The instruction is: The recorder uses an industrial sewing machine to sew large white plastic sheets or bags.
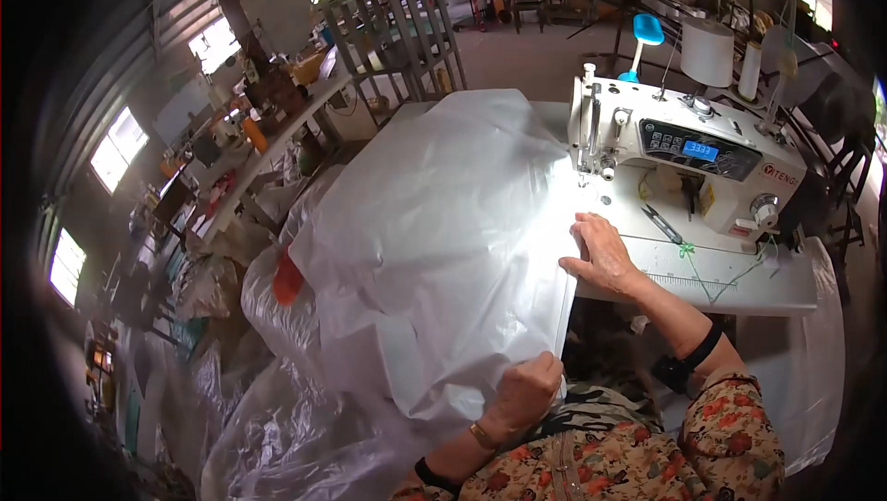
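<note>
A large sheet of white, slightly shiny fabric [434, 214] spreads over the table and hangs down toward me. My left hand [527, 392] is closed on its near right edge, close to my lap. Farther up the same edge, my right hand [602, 251] lies with fingers stretched out, its fingertips at the fabric's border beside the needle area. A white sewing machine [679, 136] stands just beyond that hand, its lamp throwing a bright patch on the cloth. Thread snips [662, 224] tied with green string rest on the machine bed.
Clear plastic sheeting [286, 427] is heaped at the left. A white thread cone [707, 53] and a blue-topped holder [648, 30] rise behind the machine. A metal rack [397, 34] stands at the back, and a long cluttered bench [277, 127] runs along the left.
</note>
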Demonstrator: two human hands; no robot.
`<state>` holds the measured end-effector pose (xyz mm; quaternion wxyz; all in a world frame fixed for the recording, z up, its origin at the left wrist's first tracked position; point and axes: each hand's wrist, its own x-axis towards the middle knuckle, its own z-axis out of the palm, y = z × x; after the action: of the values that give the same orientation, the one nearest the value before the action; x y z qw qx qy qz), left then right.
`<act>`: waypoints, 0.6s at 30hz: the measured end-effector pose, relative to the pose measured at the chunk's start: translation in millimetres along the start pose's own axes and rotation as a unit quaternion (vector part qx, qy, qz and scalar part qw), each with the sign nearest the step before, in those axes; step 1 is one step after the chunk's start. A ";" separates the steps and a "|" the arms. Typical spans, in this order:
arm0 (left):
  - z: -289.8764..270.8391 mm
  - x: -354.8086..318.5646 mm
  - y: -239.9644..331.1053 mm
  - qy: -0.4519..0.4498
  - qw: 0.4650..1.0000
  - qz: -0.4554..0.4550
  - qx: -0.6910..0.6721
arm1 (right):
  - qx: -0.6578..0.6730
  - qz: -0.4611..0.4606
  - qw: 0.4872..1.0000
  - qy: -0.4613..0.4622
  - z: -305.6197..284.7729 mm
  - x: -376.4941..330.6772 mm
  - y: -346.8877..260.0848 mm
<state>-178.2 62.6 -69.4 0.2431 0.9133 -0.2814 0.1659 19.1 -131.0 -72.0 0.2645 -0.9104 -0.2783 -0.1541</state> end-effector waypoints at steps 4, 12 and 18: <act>5.5 -0.1 -4.7 0.000 1.000 0.004 0.010 | 0.006 -0.006 1.000 0.013 2.5 -1.0 3.3; 6.5 3.8 -7.5 -0.011 1.000 0.010 0.025 | -0.014 0.000 1.000 -0.010 0.4 -1.1 2.2; 8.1 5.0 -12.9 -0.014 0.999 0.012 0.032 | -0.031 -0.017 0.999 0.000 4.3 -2.2 3.4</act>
<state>-165.2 65.4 -78.5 0.2078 0.9195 -0.2900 0.1652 19.9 -131.9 -77.8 0.2338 -0.9131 -0.2893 -0.1671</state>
